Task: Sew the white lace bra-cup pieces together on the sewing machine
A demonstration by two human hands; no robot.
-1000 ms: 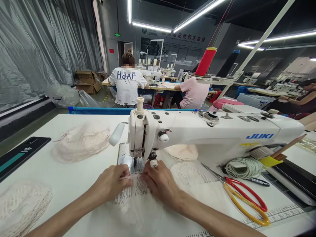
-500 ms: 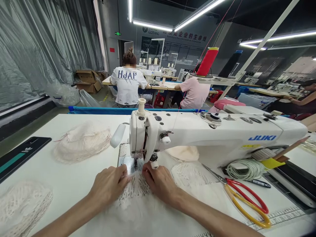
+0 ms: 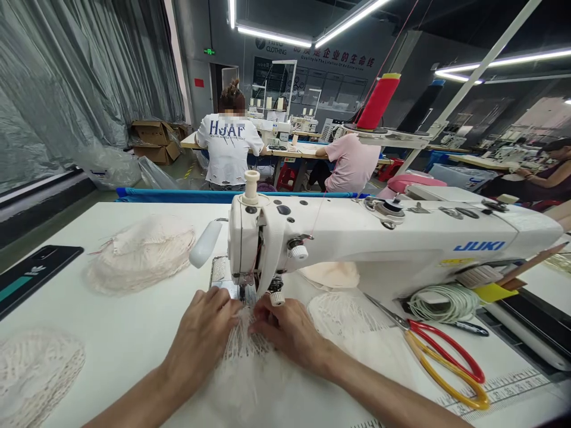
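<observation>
Fabric (image 3: 246,340) lies between left hand (image 3: 206,326) and right hand (image 3: 289,330).

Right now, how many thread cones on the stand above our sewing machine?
2: a red cone, and a black cone with a blue top, just right of it. Any behind them would be hidden.

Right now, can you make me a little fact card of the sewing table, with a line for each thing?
Left hand: fingers on the fringed white cloth
Right hand: on the same cloth
Sewing machine: white, marked JUKI
Scissors: red and yellow handles, lying right of the right hand
Thread cone: red, above the machine in the picture
</observation>
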